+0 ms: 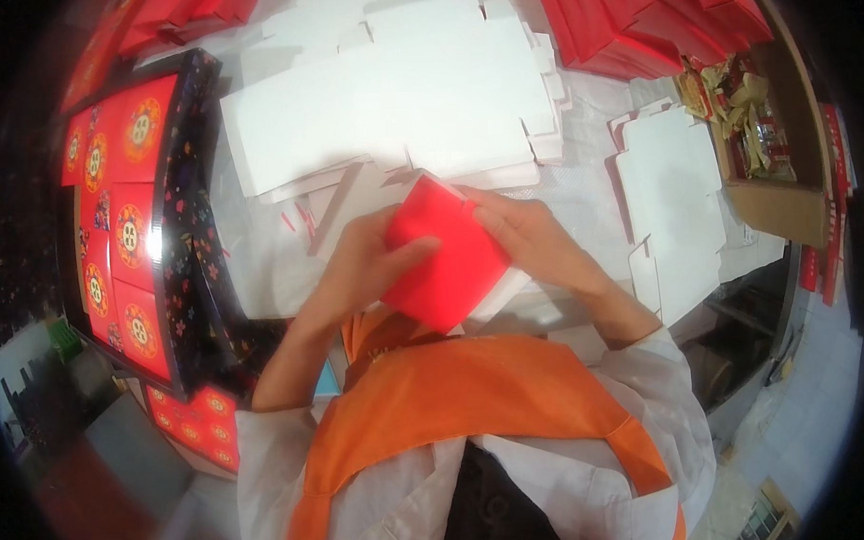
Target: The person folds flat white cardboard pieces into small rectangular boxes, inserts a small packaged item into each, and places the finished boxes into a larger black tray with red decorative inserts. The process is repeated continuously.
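Observation:
Close in front of my orange apron [474,383], I hold a red folding carton [455,255] with a white inner side at its lower right edge. My left hand [370,258] grips its left side, the thumb lying across the red face. On the far right edge, my right hand [531,233] is closed with its fingertips at the corner. Fingers behind the carton are hidden. Just beyond my hands lie white flat carton blanks [398,100] in a broad stack.
At left stands a black-edged tray [176,250] of red patterned boxes [131,233]. More white blanks [672,204] lie at right, beside a cardboard box [782,201] of gold-wrapped packets [750,116]. Red cartons [642,20] stand at the far right, others [185,17] at the far left.

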A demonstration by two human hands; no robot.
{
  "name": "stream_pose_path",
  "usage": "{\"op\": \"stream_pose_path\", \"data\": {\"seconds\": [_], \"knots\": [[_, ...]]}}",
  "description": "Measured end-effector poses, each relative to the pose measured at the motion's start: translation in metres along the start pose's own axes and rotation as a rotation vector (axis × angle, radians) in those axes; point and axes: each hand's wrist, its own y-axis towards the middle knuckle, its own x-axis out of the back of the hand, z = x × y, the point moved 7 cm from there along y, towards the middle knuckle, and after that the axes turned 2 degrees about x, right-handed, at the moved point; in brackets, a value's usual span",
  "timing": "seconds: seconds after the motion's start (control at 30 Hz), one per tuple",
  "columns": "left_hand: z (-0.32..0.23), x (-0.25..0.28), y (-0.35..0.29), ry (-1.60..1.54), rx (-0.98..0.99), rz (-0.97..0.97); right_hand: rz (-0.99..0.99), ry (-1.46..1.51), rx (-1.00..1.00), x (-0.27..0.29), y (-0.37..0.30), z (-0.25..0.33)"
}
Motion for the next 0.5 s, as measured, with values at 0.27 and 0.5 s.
{"op": "stream_pose_path", "data": {"seconds": [0.27, 0.5], "knots": [[0.0, 0.001, -0.003, -0.091, 0.07, -0.059, 0.036, -0.008, -0.005, -0.003, -0.011, 0.009], [-0.002, -0.002, -0.004, -0.127, 0.067, -0.032, 0.006, -0.078, 0.142, -0.006, -0.015, 0.011]]}}
